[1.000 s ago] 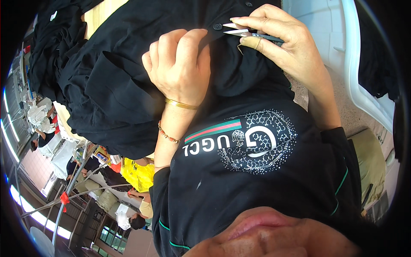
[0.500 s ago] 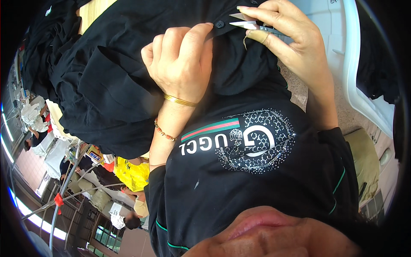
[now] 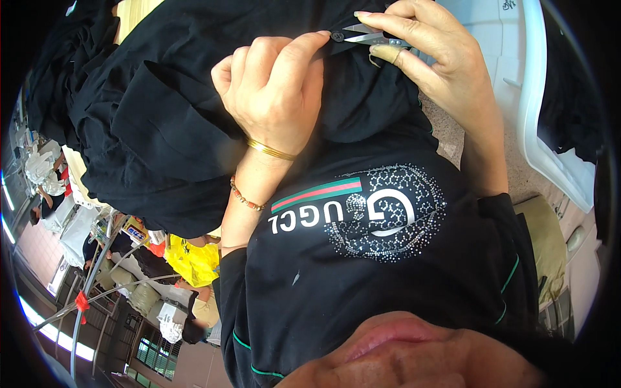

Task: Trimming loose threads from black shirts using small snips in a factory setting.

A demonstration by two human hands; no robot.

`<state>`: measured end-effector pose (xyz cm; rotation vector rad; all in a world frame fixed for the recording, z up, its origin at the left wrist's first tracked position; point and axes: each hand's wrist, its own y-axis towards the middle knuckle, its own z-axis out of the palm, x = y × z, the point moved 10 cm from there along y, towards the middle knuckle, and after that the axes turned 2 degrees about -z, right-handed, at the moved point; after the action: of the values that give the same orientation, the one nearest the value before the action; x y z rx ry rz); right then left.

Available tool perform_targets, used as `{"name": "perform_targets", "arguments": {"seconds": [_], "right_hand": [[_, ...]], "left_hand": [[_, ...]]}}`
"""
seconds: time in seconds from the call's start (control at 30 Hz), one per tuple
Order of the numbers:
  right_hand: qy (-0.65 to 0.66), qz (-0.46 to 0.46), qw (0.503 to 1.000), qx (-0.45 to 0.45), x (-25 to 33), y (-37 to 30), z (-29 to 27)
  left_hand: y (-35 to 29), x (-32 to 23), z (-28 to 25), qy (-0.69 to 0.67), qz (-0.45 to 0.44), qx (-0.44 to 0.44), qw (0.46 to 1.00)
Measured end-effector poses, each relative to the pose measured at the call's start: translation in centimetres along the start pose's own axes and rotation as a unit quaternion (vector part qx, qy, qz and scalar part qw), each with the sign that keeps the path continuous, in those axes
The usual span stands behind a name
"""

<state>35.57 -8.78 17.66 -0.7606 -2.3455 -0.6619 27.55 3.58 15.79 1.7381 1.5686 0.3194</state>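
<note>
A heavy black garment [image 3: 155, 116] is bunched across the work surface in front of me. At its edge, my left hand [image 3: 275, 90] is closed, thumb and fingers pinching the cloth right beside a small black button [image 3: 337, 37]. My right hand [image 3: 440, 52] grips small thread snips [image 3: 381, 40] between thumb and fingers. Their two pale blades are parted, with the tips at the button. Tan tape [image 3: 387, 53] wraps the right thumb. The fingertips of my left hand are partly hidden by the cloth and by the hand itself.
To the right stands a white plastic bin [image 3: 532, 123], with dark cloth [image 3: 572, 97] beyond its rim. A pale wooden surface [image 3: 137, 19] shows at the far left. Further left are a metal frame with a red tie [image 3: 82, 301], a yellow bag [image 3: 194, 262] and several people.
The snips have shifted slightly left, bringing their blade tips up to the button. My left hand and the button have moved a little to the right.
</note>
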Motion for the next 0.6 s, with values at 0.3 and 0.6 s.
{"name": "perform_targets", "arguments": {"seconds": [0.3,0.6], "right_hand": [[-0.002,0.001,1.0,0.003,0.01,0.01,0.26],[0.01,0.01,1.0,0.003,0.06,-0.06,0.17]], "left_hand": [[-0.02,0.24,0.22,-0.017,-0.016,0.009,1.0],[-0.07,0.03,0.09,-0.012,-0.01,0.003,1.0]]}}
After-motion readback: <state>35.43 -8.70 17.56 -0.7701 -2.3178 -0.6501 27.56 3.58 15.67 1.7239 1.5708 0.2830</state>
